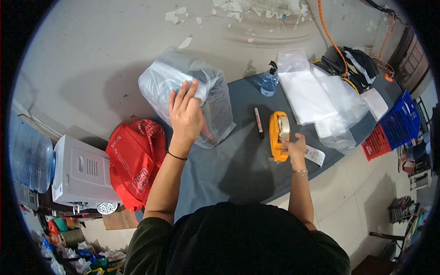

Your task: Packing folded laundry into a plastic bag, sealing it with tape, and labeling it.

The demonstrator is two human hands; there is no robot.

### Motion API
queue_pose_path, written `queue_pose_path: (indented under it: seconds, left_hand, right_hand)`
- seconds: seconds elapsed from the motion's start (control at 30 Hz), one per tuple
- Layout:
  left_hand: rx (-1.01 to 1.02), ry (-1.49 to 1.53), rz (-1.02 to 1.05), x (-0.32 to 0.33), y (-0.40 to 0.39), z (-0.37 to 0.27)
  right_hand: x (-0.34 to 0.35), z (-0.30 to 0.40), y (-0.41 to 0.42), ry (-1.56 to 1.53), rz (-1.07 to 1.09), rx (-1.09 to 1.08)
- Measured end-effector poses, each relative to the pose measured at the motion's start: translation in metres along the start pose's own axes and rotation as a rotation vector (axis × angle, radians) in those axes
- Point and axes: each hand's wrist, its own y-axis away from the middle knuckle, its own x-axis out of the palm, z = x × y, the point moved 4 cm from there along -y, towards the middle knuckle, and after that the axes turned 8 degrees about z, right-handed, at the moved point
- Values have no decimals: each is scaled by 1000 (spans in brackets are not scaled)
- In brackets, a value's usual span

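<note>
A bulky clear plastic bag (pixel 220 103) stands against the wall at the back of the grey-covered table (pixel 202 175). Something reddish shows dimly through its side. My left hand (pixel 186 115) presses its fingers over the folded plastic on top; the thumb is hidden. Over on the right, my right hand (pixel 295 148) is at the near end of a yellow tape dispenser (pixel 274 132) that carries a roll of tape (pixel 284 127). Its thumb overlaps the dispenser and one finger points away; whether tape is pinched is unclear. A marker pen (pixel 259 122) lies left of the dispenser.
A printed paper slip (pixel 315 155) lies beside my right hand. Beyond are a pump bottle (pixel 269 82) of blue liquid and stacked white plastic bags (pixel 306 96). A red fabric bag (pixel 135 161) and a white water dispenser (pixel 82 172) stand left; crates (pixel 400 115) stand right.
</note>
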Motion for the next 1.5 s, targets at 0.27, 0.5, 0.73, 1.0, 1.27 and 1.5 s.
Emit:
queue_pose_path:
  seconds: [0.27,0.5,0.73,1.0,1.27,1.5]
  left_hand:
    - [-63,594,62,-20,3,17]
    - [-284,923,44,-14,-3,24]
    - [-322,931,-26,-17,-3,21]
    - [-426,789,-84,-17,-1,21]
    - [-981,776,-604,37,97,100]
    - [-1354,1546,-896,187,182,90]
  right_hand:
    - [-12,-44,71,-420,-36,41]
    - [53,-70,100,-827,531,439]
    - [129,208,86,-811,939,-184]
    - [165,184,68,-321,513,-328]
    - [173,127,46,-78,343,-788]
    - [199,126,-8,-157,646,-808]
